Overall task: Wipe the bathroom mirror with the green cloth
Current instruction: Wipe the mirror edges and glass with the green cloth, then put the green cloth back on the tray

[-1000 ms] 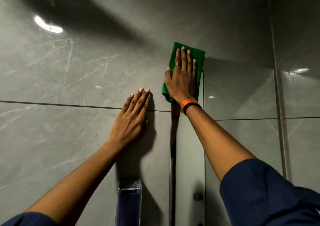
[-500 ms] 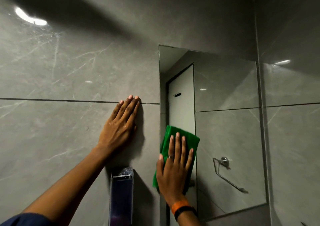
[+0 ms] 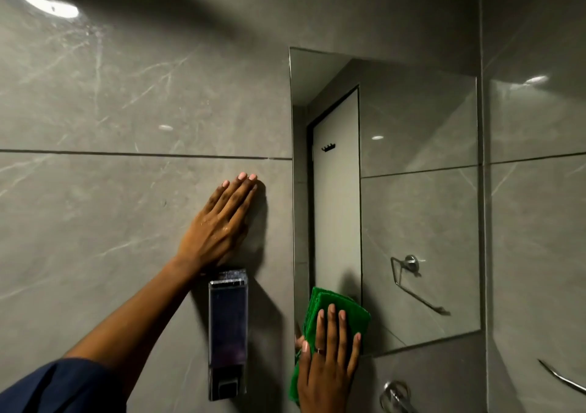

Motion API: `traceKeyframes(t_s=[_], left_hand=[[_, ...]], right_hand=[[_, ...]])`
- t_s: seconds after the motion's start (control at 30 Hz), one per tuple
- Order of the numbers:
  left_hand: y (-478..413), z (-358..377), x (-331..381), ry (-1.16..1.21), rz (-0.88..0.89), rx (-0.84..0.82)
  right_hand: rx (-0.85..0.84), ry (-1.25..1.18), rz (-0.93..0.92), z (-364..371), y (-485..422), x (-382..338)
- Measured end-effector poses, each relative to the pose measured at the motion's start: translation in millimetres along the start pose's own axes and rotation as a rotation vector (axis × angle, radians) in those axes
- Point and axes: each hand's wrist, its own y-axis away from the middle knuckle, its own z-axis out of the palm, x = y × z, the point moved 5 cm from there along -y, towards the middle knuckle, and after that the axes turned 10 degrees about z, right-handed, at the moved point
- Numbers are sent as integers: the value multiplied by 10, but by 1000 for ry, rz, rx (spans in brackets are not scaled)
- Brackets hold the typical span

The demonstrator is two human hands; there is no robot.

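Note:
The frameless bathroom mirror (image 3: 418, 209) hangs on the grey tiled wall, right of centre. My right hand (image 3: 326, 362) lies flat on the folded green cloth (image 3: 333, 309), pressing it against the mirror's lower left corner; the cloth's lower part hangs past the mirror's bottom edge. A ring shows on one finger. My left hand (image 3: 218, 225) rests flat on the tiles left of the mirror, fingers together, holding nothing.
A wall-mounted soap dispenser (image 3: 227, 333) sits just below my left hand, beside the mirror. A chrome tap fitting (image 3: 394, 395) shows at the bottom, and a metal bar (image 3: 561, 379) on the right wall. The mirror reflects a door and a towel ring.
My right hand has slid the green cloth from the mirror's top left corner down its left edge to the bottom corner. The left hand has stayed on the tiles.

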Motion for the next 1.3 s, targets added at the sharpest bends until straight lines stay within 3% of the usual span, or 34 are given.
traceKeyframes(t_s=[0.07,0.1,0.2,0.3,0.57,0.7,0.87,1.1,1.3], left_hand=[[-1,-35,25,16,28,-22],[15,-43,29,25,50,-41],[329,-91,75,71,24,-104],[832,-167,117,102,-90,-109],[2599,-378,798,133,-295,-335],[3246,-490,1171,205,-385,-467],[4158,-604,1708,318,-473,-600],[5806,-584,2770,588,-666,-782],[7215,-436,4226,787,-763,-911]], right_hand=[[-164,53,-55,-245,-319,-78],[2,106,-64,-313,-304,-122],[-155,72,-51,-275,-142,-98],[-71,33,-84,-354,-161,-38],[-190,-17,-253,-502,538,-445],[-244,-36,-218,-575,1003,-671],[-275,-44,-24,-542,1832,-594],[-611,229,-112,-215,3672,-100],[-934,367,-178,142,5557,756]])
